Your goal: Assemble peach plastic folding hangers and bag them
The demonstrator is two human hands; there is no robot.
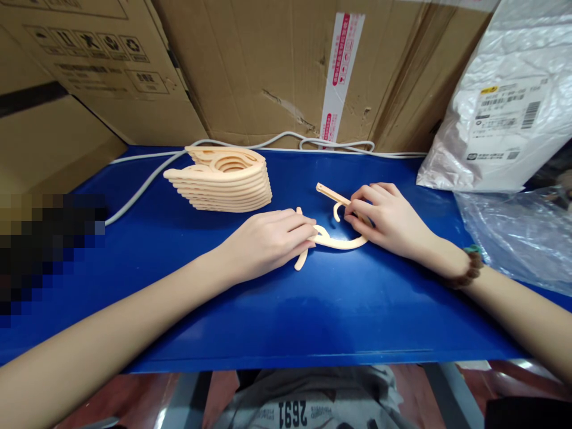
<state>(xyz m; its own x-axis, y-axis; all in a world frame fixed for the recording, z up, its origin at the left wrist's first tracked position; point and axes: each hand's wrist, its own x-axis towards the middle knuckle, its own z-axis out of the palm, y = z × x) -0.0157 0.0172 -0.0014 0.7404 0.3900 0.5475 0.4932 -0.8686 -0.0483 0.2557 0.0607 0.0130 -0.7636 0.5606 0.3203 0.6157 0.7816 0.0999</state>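
Observation:
A cream plastic folding hanger (pixel 344 243) lies low over the blue table between my hands. My left hand (pixel 272 241) has its fingers closed on the left part, where an arm end sticks out above and below them. My right hand (pixel 384 217) grips the right part; a straight slotted arm and a small curved hook show to the left of its fingertips. My fingers cover some of the joints. Left of the hanger, behind my left hand, stands a neat stack of cream hangers (pixel 223 187).
The blue table (pixel 268 328) ends at a front edge near my lap. Cardboard boxes (pixel 259 65) stand along the back, with a white cable (pixel 286 138) before them. A white plastic parcel (pixel 496 113) and clear plastic wrap (pixel 513 238) lie at the right.

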